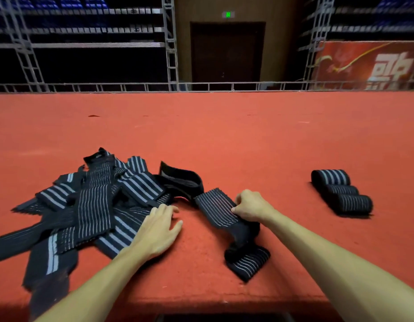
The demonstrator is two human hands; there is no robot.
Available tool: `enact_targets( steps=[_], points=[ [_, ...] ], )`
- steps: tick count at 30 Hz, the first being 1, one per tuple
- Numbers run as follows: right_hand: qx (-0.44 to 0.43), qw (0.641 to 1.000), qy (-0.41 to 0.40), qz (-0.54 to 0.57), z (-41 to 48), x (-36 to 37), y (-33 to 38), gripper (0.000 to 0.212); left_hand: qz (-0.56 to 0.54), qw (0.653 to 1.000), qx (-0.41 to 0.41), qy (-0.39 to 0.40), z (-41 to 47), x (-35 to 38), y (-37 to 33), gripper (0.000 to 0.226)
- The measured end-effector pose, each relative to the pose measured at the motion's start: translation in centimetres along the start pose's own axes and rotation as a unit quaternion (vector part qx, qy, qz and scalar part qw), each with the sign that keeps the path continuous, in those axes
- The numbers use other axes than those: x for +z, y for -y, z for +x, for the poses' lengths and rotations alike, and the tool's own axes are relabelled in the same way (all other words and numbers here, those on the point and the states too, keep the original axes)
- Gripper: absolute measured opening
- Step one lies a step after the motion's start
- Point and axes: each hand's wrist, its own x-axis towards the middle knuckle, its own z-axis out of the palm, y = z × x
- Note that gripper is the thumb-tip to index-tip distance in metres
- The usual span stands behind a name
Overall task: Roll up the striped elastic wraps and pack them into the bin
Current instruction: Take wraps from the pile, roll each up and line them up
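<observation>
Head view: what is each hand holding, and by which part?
Right hand pinches one unrolled striped wrap at its side edge, partway along; left hand holds nothing.

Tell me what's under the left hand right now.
The left hand lies flat across the right edge of the wrap pile, with its fingertips out on the red mat. Striped wraps run under the palm; where they end beneath it is covered.

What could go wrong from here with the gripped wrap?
1. The thin-striped wrap gripped by the right hand ends against the black band; pulling may drag it along.
2. Its near end lies twisted, so the roll may start crooked.
3. Pile strips overhang the front edge and could slide off.
</observation>
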Motion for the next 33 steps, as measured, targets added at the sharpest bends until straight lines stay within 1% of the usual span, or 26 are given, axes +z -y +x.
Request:
enact_targets(
  steps=[2,4,6,8,10,12,14,15,17,18,21,22,24,26,29,31,33],
  points=[
    [0.010,1.000,0.006,-0.007,-0.4,-0.4,-1.1,0.022,-0.001,0.999,0.041,-0.029,0.0,0.1,-0.7,0.026],
    [0.012,1.000,0.020,-0.006,-0.6,-0.6,-1.8,0.024,-0.016,0.994,0.076,-0.080,0.2,0.1,-2.0,0.025],
    [0.005,0.999,0.033,-0.012,-0.7,-0.5,-2.2,0.022,-0.036,0.987,0.097,-0.126,1.2,0.2,-3.2,0.035],
    [-0.001,0.999,0.038,-0.018,-0.7,-0.2,-2.3,0.026,-0.044,0.985,0.106,-0.125,2.8,0.5,-4.0,0.048],
    [-0.011,0.998,0.045,-0.030,-0.5,0.3,-2.1,0.030,-0.053,0.989,0.088,-0.103,4.5,0.9,-4.2,0.050],
    [-0.026,0.998,0.040,-0.051,0.1,0.7,-1.7,0.018,-0.049,0.990,0.059,-0.121,5.5,1.7,-3.9,0.039],
    [-0.059,0.997,-0.004,-0.043,0.9,1.0,-1.3,0.040,-0.069,0.984,0.033,-0.161,5.8,2.5,-3.5,0.028],
    [-0.078,0.996,-0.033,-0.018,1.4,1.1,-1.0,0.045,-0.094,0.979,0.024,-0.177,5.7,3.0,-3.3,0.025],
    [-0.125,0.989,-0.072,0.039,2.2,1.5,0.0,0.040,-0.154,0.967,0.006,-0.205,5.6,3.6,-2.5,0.020],
    [-0.140,0.986,-0.069,0.056,2.7,1.9,0.5,0.038,-0.186,0.958,-0.008,-0.217,5.6,3.7,-2.2,0.017],
    [-0.149,0.983,-0.011,0.110,4.2,3.7,1.4,0.038,-0.246,0.939,-0.060,-0.233,5.8,3.4,-2.0,0.013],
    [-0.147,0.981,-0.011,0.126,4.4,4.4,1.5,0.032,-0.249,0.937,-0.064,-0.236,5.8,3.3,-2.2,0.013],
    [-0.140,0.976,-0.044,0.161,4.6,5.3,1.3,0.017,-0.247,0.937,-0.063,-0.239,5.8,3.3,-2.4,0.012],
    [-0.134,0.972,-0.074,0.176,4.6,5.4,0.9,0.022,-0.254,0.934,-0.074,-0.242,5.9,3.2,-2.4,0.012],
    [-0.145,0.965,-0.052,0.211,3.9,4.7,0.3,0.019,-0.251,0.933,-0.073,-0.246,6.0,3.0,-2.4,0.011],
    [-0.155,0.958,-0.036,0.239,3.0,4.1,0.2,0.016,-0.234,0.939,-0.062,-0.245,5.9,3.0,-2.7,0.011],
    [-0.157,0.956,-0.027,0.247,2.2,3.7,0.5,0.017,-0.219,0.944,-0.058,-0.238,5.7,3.0,-3.0,0.011]
  ],
)
